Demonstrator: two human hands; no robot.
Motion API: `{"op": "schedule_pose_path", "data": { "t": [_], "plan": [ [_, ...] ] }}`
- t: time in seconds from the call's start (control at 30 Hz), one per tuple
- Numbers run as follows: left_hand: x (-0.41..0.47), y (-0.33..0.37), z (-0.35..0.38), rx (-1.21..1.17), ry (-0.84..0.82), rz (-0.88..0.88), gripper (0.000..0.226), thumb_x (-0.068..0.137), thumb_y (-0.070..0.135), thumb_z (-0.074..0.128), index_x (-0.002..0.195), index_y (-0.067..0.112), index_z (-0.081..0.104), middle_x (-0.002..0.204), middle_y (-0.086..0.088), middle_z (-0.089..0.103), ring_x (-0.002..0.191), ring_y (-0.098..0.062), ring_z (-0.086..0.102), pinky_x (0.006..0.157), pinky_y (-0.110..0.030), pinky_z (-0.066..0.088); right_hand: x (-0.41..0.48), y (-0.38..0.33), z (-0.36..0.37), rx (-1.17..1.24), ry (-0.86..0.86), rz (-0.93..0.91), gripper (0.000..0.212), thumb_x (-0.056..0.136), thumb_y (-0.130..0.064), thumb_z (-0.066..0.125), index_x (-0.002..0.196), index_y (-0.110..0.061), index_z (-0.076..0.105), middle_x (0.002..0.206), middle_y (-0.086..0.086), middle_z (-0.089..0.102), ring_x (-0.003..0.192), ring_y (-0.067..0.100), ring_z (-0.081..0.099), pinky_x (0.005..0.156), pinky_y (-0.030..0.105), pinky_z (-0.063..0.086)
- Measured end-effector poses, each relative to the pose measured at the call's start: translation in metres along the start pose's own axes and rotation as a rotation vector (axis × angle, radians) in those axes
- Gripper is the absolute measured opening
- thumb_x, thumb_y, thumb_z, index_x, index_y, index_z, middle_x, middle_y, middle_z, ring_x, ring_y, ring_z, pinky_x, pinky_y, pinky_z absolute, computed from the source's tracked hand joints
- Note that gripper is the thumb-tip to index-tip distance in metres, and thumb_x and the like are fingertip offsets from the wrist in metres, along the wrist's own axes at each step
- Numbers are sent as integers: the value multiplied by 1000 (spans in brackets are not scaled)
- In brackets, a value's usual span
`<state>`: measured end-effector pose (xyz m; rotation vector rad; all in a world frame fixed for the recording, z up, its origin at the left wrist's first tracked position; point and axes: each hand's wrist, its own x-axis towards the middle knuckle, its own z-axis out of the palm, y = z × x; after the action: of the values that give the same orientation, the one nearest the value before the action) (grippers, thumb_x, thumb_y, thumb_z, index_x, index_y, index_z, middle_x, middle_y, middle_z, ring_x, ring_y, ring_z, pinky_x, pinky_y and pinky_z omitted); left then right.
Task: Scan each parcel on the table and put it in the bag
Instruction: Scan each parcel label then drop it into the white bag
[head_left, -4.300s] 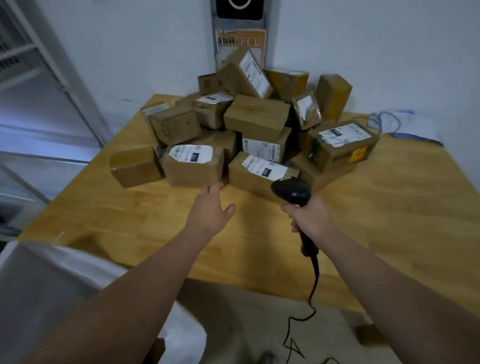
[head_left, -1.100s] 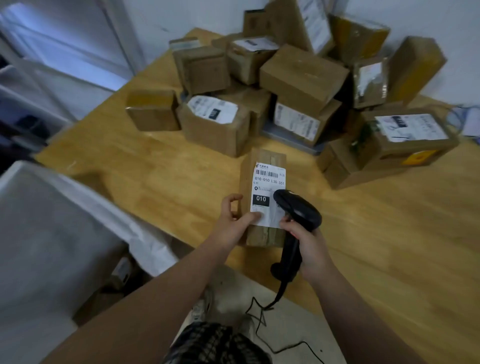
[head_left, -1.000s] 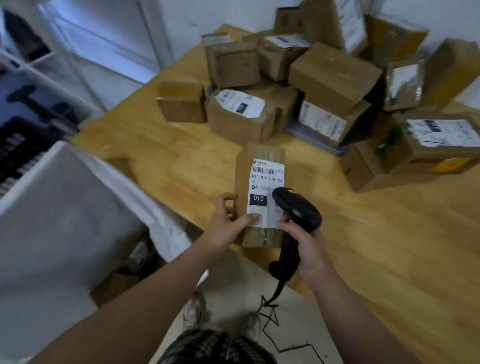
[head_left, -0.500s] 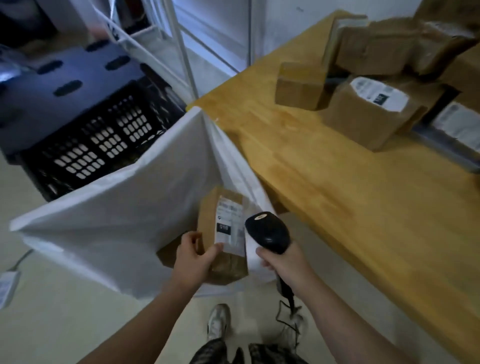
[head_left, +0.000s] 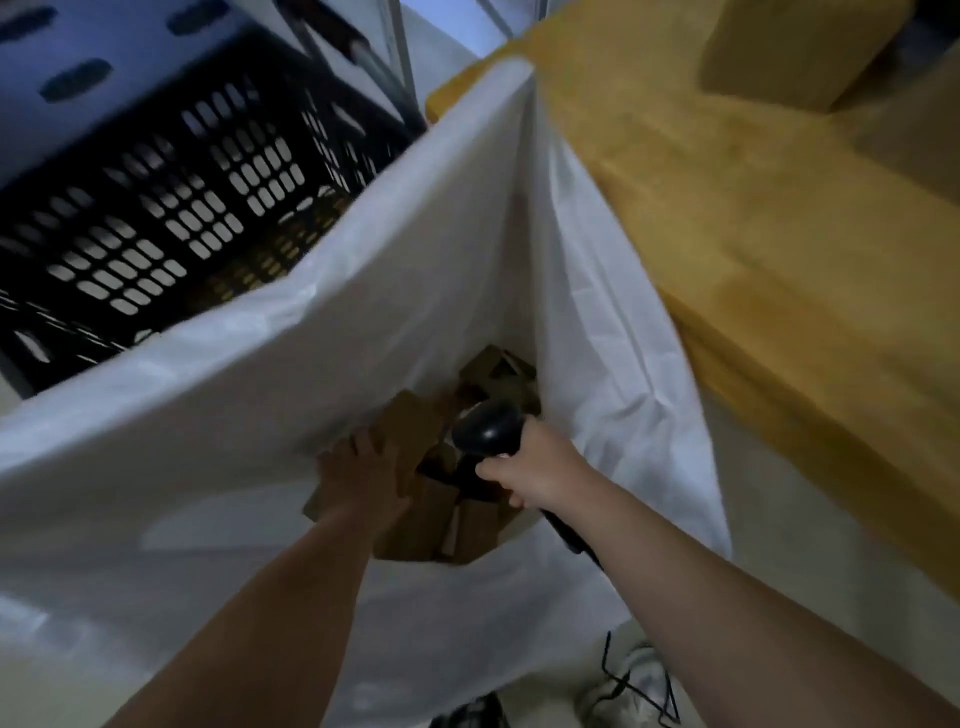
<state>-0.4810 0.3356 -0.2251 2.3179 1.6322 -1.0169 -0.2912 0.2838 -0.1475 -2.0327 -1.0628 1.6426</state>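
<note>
Head view: by my feet a cable (head_left: 639, 686) trails over the floor. My right hand (head_left: 535, 470) grips the scanner (head_left: 488, 428) at the mouth of the white bag (head_left: 337, 322). My left hand (head_left: 363, 470) is inside the bag, against a parcel (head_left: 410, 431); blur hides whether it grips. More boxes (head_left: 496, 369) lie deeper in. Beyond stand the desk (head_left: 753, 270) on the right and a black crate (head_left: 156, 197) on the left.
</note>
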Motion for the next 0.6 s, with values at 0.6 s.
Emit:
{"op": "schedule_pose_path", "data": {
  "t": [0.6],
  "plan": [
    [53,2,70,-17,-5,59,44,98,31,40,138,14,39,140,-17,39,126,-34,38,99,-42,36,46,45,44,-48,96,98,31,87,-26,68,112,-16,53,89,0,58,83,22,64,65,28,53]
  ]
}}
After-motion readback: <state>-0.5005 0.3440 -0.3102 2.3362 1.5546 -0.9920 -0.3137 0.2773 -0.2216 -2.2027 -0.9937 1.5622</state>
